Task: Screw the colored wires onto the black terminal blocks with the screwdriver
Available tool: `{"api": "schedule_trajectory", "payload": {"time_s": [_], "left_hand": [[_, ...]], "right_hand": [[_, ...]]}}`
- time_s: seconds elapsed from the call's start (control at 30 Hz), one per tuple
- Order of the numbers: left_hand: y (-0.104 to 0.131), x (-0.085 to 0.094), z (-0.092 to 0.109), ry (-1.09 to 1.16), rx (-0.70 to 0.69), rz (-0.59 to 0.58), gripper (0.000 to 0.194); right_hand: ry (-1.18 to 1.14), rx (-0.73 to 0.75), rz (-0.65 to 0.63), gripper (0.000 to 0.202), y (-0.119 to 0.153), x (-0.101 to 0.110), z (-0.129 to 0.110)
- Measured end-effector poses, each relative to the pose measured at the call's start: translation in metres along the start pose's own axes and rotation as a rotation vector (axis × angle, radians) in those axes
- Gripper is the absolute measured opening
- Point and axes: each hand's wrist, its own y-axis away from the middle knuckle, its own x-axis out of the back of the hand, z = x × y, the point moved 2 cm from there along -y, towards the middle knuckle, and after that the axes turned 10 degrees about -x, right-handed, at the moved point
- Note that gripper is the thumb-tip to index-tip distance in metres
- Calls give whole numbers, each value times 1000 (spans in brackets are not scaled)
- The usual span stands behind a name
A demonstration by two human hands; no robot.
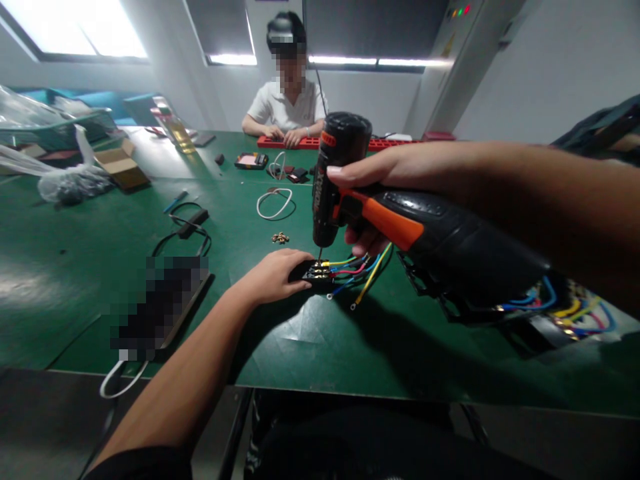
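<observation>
My right hand [370, 193] is wrapped round a black and orange cordless screwdriver [345, 160], held with its bit pointing down. The bit's tip meets the far side of a small black terminal block [317, 272] on the green table. Around the block's left end, the thumb and fingers of my left hand [280, 275] are closed. Green-yellow, red and blue wires run out of its right side. A yellow wire [367, 283] and a blue wire end in ring lugs lying free on the table. Beyond the block sits a small pile of brass-coloured screws [281, 237].
A dark device [160, 307] with a white cable lies at left. More wired black blocks [545, 327] are at right, partly under my right arm. Farther back are a looped white cable [274, 203], an open cardboard box [123, 165], a bottle [175, 127] and a seated person [285, 100].
</observation>
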Motion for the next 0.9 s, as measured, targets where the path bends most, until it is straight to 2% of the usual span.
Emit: {"api": "schedule_trajectory", "payload": {"time_s": [0.07,0.2,0.4,0.9], "left_hand": [[0,0,0,4,6,1,47],[0,0,-1,6,17,0,50],[0,1,0,0,2,-4,48],[0,0,-2,8,16,2,49]], "right_hand": [[-92,-54,51,42,0,2,3],[-165,-45,13,40,-1,6,6],[-137,-29,3,35,-6,10,9],[-150,-29,28,34,-1,6,9]]}}
